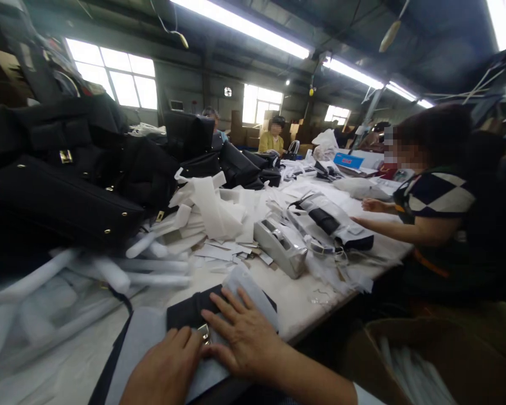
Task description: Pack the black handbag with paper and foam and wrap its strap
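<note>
A black handbag point(189, 310) with a gold clasp point(204, 333) lies on the table in front of me, partly covered by white wrapping paper point(140, 343). My right hand point(242, 332) rests flat across the bag, fingers spread over its flap and a strip of paper, the thumb near the clasp. Curled, with fingers together, my left hand point(164, 365) grips the bag just left of the clasp; its fingertips are partly hidden. A dark strap point(120, 298) runs off the bag's left side.
Black handbags point(59, 197) are piled at the left, above blurred white foam rolls point(37, 281). Beyond my bag sit a grey tape dispenser point(280, 247) and loose white sheets point(219, 211). A co-worker point(438, 225) stands at right by another wrapped bag point(333, 219). An open carton point(430, 349) is lower right.
</note>
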Demonstrator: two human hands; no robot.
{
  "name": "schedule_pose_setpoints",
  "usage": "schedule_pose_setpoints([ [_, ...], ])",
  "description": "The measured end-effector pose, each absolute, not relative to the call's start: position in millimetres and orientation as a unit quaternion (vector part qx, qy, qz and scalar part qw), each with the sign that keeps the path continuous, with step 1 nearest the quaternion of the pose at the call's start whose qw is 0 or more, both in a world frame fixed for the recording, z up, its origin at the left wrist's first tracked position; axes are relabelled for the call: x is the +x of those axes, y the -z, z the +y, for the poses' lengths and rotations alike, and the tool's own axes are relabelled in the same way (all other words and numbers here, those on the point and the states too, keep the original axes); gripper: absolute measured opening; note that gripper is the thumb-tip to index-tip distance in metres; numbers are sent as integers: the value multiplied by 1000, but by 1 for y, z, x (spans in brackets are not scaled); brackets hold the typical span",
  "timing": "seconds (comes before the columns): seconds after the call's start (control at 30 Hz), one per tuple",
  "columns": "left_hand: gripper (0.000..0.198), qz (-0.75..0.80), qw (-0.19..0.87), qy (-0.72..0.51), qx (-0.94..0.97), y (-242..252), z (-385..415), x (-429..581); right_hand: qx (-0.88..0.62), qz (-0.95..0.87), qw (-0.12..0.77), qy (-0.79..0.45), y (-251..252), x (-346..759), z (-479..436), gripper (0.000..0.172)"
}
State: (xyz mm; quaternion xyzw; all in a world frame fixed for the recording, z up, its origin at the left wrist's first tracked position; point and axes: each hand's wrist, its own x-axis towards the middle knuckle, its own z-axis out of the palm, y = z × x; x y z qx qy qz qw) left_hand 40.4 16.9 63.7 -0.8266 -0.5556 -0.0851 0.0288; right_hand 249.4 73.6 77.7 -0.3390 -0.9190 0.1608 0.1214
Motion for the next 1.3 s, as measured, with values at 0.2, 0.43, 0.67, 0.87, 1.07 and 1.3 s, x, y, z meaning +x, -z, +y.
schedule_pose_setpoints([
  [0.2,26,-526,61,274,-803,-31,18,33,-411,-898,117,-108,-69,266,87,57],
  [0.43,31,-519,-7,295,-802,-36,10,30,-380,-917,103,-71,-59,280,102,52],
  [0.67,56,-559,-145,201,-791,-58,12,27,-359,-925,118,-29,-64,278,99,51],
  [0.87,59,-559,-94,141,-812,-60,15,30,-203,-973,106,-12,-69,274,101,45],
  [1.07,48,-567,-141,126,-801,-60,28,14,-274,-951,125,-66,-59,264,112,48],
  [1.3,49,-549,-105,49,-828,-80,40,18,-285,-956,66,1,-70,251,128,56],
])
